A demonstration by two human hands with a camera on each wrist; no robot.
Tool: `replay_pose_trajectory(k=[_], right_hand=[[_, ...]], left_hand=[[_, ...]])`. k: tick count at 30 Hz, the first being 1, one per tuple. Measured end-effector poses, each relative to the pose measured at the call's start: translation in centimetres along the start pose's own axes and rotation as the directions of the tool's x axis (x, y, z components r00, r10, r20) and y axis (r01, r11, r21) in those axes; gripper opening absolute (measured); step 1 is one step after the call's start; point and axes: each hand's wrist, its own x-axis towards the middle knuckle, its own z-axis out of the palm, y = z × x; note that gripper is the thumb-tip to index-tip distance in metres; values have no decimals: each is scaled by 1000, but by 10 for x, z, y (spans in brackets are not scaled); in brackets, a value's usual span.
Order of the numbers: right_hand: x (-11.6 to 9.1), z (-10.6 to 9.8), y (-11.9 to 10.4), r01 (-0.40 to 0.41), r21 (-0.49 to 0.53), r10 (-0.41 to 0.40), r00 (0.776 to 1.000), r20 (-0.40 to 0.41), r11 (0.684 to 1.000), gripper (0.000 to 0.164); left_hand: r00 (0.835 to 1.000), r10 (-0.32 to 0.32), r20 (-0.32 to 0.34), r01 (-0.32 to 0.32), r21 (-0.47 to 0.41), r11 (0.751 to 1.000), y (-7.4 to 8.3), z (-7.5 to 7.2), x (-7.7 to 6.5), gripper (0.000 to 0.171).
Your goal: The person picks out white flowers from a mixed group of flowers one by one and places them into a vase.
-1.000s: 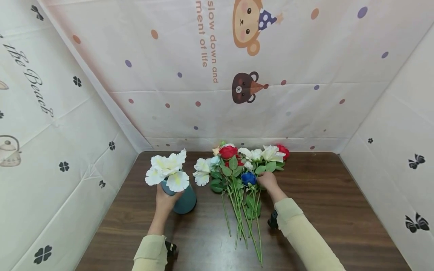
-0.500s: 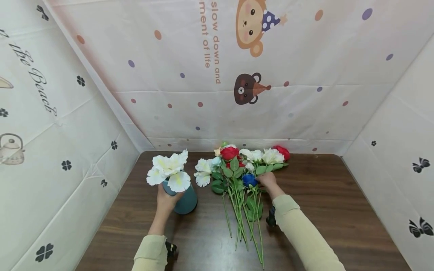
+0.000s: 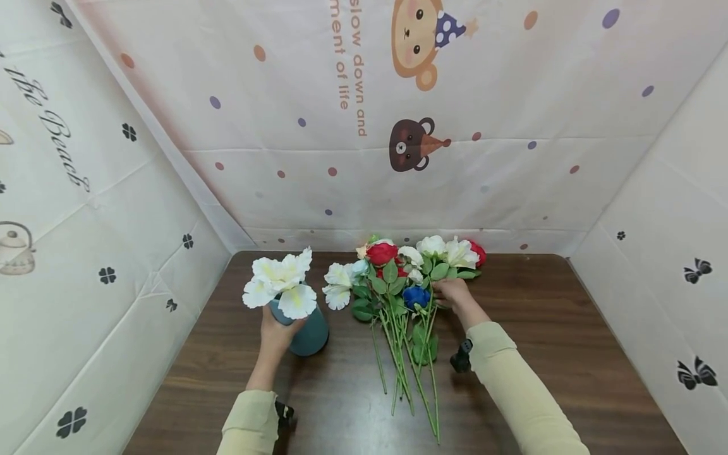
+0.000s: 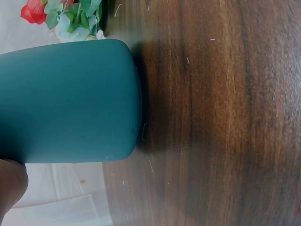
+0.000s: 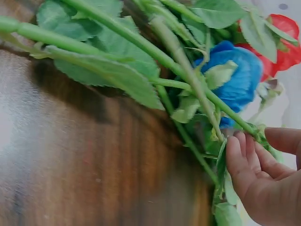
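At the left of the table my left hand (image 3: 280,335) grips a teal vase (image 3: 310,336) near its top, with its fingers partly hidden. Ruffled white flowers (image 3: 280,282) with yellowish centres stand in the vase's mouth. In the left wrist view the vase (image 4: 70,103) looks smooth, with its base on the wood. To the right, my right hand (image 3: 453,294) reaches into a pile of artificial flowers. Its thumb and fingers pinch a green flower stem (image 5: 242,123) beside a blue rose (image 5: 235,77). White blooms (image 3: 432,246) lie just beyond that hand; which bloom the stem carries is unclear.
Red roses (image 3: 382,253), a pale white flower (image 3: 338,285) and leaves crowd the pile's far end. Long green stems (image 3: 405,373) stretch toward the table's near side. A patterned cloth (image 3: 489,189) rises behind the brown table (image 3: 546,354).
My right hand has shifted slightly up and away from the blue rose, and a white bloom ahead of it has risen. My left hand stays on the vase.
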Motion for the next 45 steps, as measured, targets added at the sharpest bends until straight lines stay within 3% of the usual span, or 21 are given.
replay_pose_trajectory(k=[8,15,22,34,45], right_hand=[[-6,-6,-12,61,-16,-60,998,34,998,39],[-11,-8,-18,72,-30,-71,997,31,997,42],[-17,-11,-29,121,-83,-116,992,56,989,46],[-30,-12,-45,163,-33,-159,983,96,986,50],[-39,-13,-58,283,-29,-277,952,130,959,49]], left_hand=[[1000,-26,7,26,6,1000,0,-2,1,101],[1000,22,4,-22,-28,999,-1,-1,1,102],[1000,-1,9,1,-8,1000,-1,-1,1,102],[1000,21,5,-21,-4,1000,-2,-2,1,104],[1000,8,1,-8,7,1000,2,-1,0,103]])
